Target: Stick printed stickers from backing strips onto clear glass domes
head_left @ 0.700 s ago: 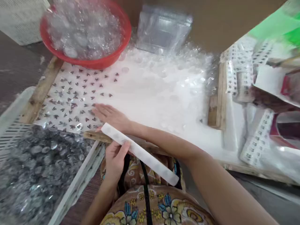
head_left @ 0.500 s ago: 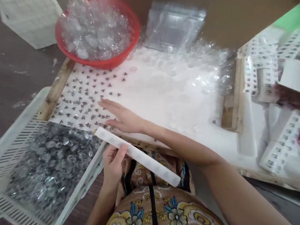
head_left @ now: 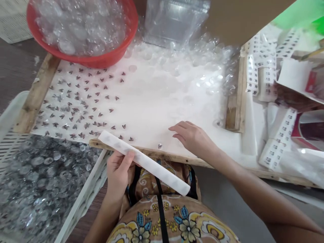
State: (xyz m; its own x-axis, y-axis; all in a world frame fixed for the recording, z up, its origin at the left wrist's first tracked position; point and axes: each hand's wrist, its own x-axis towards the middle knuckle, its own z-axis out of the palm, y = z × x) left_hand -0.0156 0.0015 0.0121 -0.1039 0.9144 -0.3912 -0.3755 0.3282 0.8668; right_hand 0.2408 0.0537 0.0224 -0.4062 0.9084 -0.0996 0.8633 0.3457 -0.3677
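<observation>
My left hand (head_left: 120,168) grips a long, folded white strip (head_left: 149,165), thumb on top, in front of my body at the table's near edge. Faint dark marks show through the strip. Over the white table surface (head_left: 146,101), my right hand (head_left: 188,135) hovers or rests with its fingers apart and slightly bent, nothing visible in it. Small dark printed marks (head_left: 87,125) cover the left part of the surface, some under clear discs. One lone marked piece (head_left: 160,146) lies near the front edge, between my hands.
A red basin (head_left: 101,60) heaped with clear round pieces stands at the back left. Below left is a white crate (head_left: 83,199) of clear discs. A clear plastic bag (head_left: 174,23) lies at the back. Wooden rails (head_left: 240,91) edge the surface; printed strips (head_left: 278,138) lie right.
My right hand has swept right, away from the printed marks and my left hand. My left hand keeps its hold on the strip. The whole view has shifted a little.
</observation>
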